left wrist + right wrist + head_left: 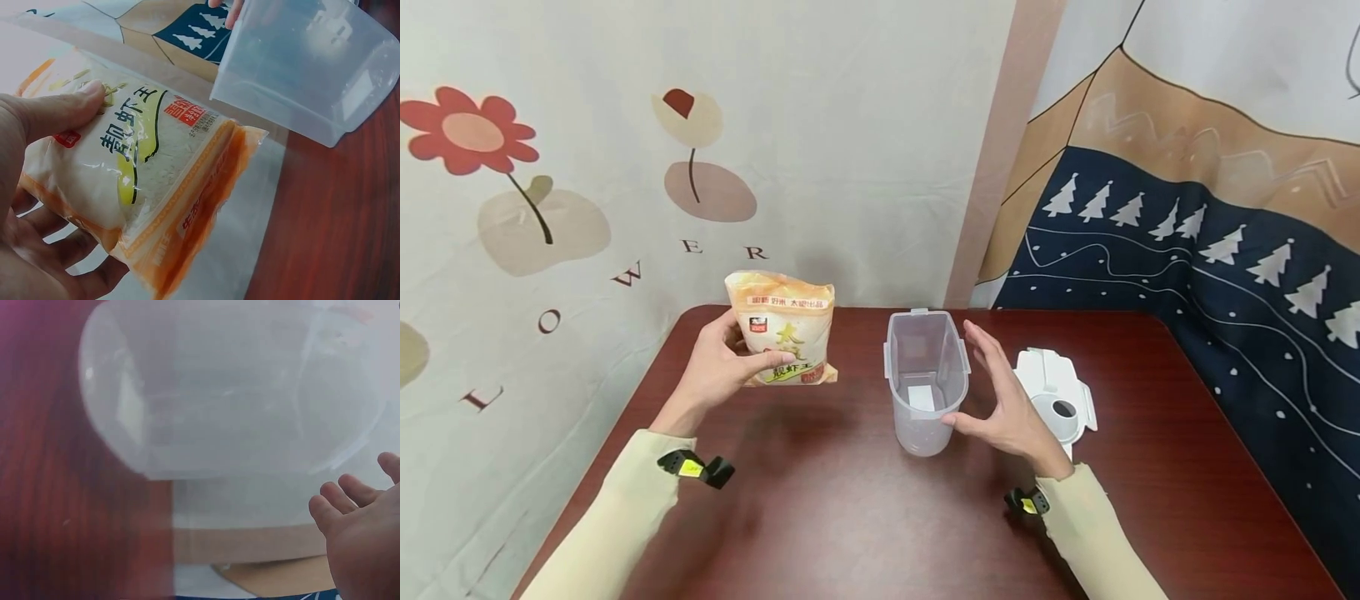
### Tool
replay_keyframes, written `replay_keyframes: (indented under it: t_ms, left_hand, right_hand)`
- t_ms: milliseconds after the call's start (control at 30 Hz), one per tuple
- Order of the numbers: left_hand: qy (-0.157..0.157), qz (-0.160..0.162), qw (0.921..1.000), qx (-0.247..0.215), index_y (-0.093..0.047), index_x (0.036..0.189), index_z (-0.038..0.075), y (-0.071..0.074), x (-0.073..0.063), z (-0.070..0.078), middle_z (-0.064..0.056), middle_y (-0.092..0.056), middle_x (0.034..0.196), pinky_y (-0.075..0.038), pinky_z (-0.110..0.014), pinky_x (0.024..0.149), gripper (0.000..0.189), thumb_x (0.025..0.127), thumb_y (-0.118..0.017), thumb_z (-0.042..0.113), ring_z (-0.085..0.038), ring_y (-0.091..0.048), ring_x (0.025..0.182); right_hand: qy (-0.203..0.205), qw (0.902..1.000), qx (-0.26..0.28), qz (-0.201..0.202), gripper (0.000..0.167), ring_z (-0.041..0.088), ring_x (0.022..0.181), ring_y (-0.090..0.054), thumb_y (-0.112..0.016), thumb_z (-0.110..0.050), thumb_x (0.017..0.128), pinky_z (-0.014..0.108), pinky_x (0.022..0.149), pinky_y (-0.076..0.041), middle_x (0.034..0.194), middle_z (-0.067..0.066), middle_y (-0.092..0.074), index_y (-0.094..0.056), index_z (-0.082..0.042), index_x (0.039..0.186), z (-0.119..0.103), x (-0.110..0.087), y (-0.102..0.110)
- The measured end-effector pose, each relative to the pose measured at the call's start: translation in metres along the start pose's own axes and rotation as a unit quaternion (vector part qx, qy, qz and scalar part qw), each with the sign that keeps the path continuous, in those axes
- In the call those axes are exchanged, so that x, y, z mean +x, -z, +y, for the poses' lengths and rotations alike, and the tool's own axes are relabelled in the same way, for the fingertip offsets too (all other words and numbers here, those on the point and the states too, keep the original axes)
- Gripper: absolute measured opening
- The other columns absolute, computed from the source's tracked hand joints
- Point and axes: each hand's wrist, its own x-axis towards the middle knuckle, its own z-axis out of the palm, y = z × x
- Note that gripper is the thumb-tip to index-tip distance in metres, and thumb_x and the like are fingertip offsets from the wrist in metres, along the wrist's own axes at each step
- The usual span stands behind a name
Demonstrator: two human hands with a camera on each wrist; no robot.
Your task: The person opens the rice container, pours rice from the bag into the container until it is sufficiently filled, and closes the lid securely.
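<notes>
My left hand [715, 367] holds a small plastic bag of rice [784, 329] above the left part of the table, thumb across its printed front and fingers behind. In the left wrist view the orange bottom seam of the bag points toward a clear plastic storage container [925, 433]. That container stands upright and uncovered, a white patch showing inside at its bottom. Beside its right wall is my right hand [1006, 408], fingers extended and spread, thumb at the front rim. The right wrist view shows several fingertips [325, 512] apart from the container's side.
A white lid [1051, 385] with a round opening lies on the table to the right, partly behind my right hand. The dark red wooden table [865, 525] meets a hanging cloth with flowers [692, 150] at the back and a navy tree-print cloth [1150, 250] at the right.
</notes>
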Motion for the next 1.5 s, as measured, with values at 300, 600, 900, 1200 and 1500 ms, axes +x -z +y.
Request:
replay_keyframes:
  t_ms: [300, 600, 900, 1200, 1500]
  left_hand:
    - [0.004, -0.01, 0.9997, 0.022, -0.062, 0.125, 0.009, 0.009, 0.001, 0.016, 0.01, -0.072, 0.096, -0.06, -0.024, 0.071, 0.056, 0.078, -0.091, 0.019, -0.008, -0.073, 0.083]
    - [0.005, -0.037, 0.9987, 0.036, -0.061, 0.124, 0.011, 0.015, 0.004, 0.031, 0.009, -0.073, 0.099, -0.061, -0.026, 0.073, 0.054, 0.079, -0.09, 0.021, -0.012, -0.073, 0.085]
    - [-0.009, -0.055, 0.9974, 0.045, -0.062, 0.123, 0.013, 0.026, 0.007, 0.043, 0.008, -0.073, 0.1, -0.061, -0.027, 0.073, 0.05, 0.081, -0.089, 0.019, -0.015, -0.074, 0.085]
    - [0.001, -0.067, 0.995, 0.074, -0.065, 0.122, 0.013, 0.035, 0.014, 0.056, 0.01, -0.075, 0.096, -0.059, -0.026, 0.071, 0.054, 0.076, -0.092, 0.019, -0.015, -0.073, 0.083]
    - [0.002, -0.098, 0.9889, 0.111, -0.065, 0.126, 0.015, 0.037, 0.017, 0.063, 0.003, -0.074, 0.099, -0.058, -0.028, 0.07, 0.059, 0.076, -0.093, 0.027, -0.017, -0.071, 0.084]
  right_hand:
    - [0.076, 0.9951, 0.044, 0.045, 0.09, 0.024, 0.15, -0.038, -0.081, -0.012, 0.081, 0.035, 0.124, -0.034, 0.165, 0.005, -0.037, -0.036, -0.015, 0.159, -0.038, 0.007, -0.004]
    - [0.106, 0.9769, 0.182, 0.039, 0.07, 0.036, 0.147, -0.042, -0.066, 0.002, 0.092, 0.041, 0.122, -0.039, 0.16, 0.012, -0.043, -0.039, -0.008, 0.156, -0.074, 0.022, -0.025]
    - [0.059, 0.943, 0.327, 0.024, 0.054, 0.046, 0.139, -0.048, -0.05, -0.012, 0.106, 0.046, 0.115, -0.045, 0.154, 0.032, -0.043, -0.034, 0.003, 0.155, -0.098, 0.042, -0.06]
    - [-0.066, 0.8866, 0.457, 0.024, 0.052, 0.037, 0.145, -0.045, -0.042, -0.019, 0.107, 0.045, 0.122, -0.038, 0.157, 0.02, -0.044, -0.037, -0.003, 0.156, -0.111, 0.06, -0.106]
    - [-0.093, 0.8353, 0.542, 0.02, 0.059, 0.026, 0.14, -0.047, -0.042, -0.026, 0.103, 0.049, 0.125, -0.031, 0.156, 0.019, -0.043, -0.033, -0.006, 0.158, -0.107, 0.071, -0.144]
